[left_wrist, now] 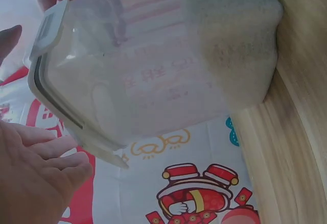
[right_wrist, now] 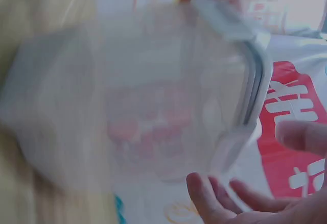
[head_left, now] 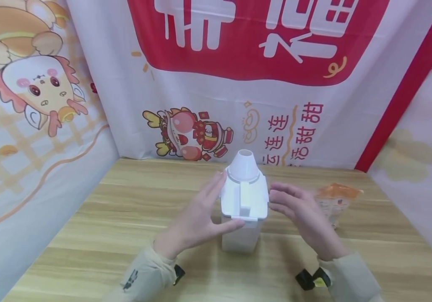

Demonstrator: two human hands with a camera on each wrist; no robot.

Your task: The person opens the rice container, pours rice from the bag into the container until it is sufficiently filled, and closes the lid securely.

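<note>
A tall translucent storage container (head_left: 240, 242) with a white lid (head_left: 232, 201) stands upright on the table. On the lid sit a white cone-shaped spout (head_left: 243, 167) and a raised handle-like bar (head_left: 245, 197). Pale, fine-grained contents (left_wrist: 235, 45) fill its lower part in the left wrist view. My left hand (head_left: 197, 218) is spread at the lid's left side, fingers extended, thumb across the front edge. To the right, my right hand (head_left: 303, 209) hovers at the lid's side, fingers lightly bent; the right wrist view shows its thumb (right_wrist: 301, 136) and fingers (right_wrist: 204, 198) apart, beside the clasp.
A clear bag with an orange top (head_left: 334, 201) rests behind the right hand. The wood-grain table (head_left: 125, 209) ends at a printed cloth backdrop (head_left: 133, 92), with more cloth at both sides. Dark straps (head_left: 306, 279) show at the wrists.
</note>
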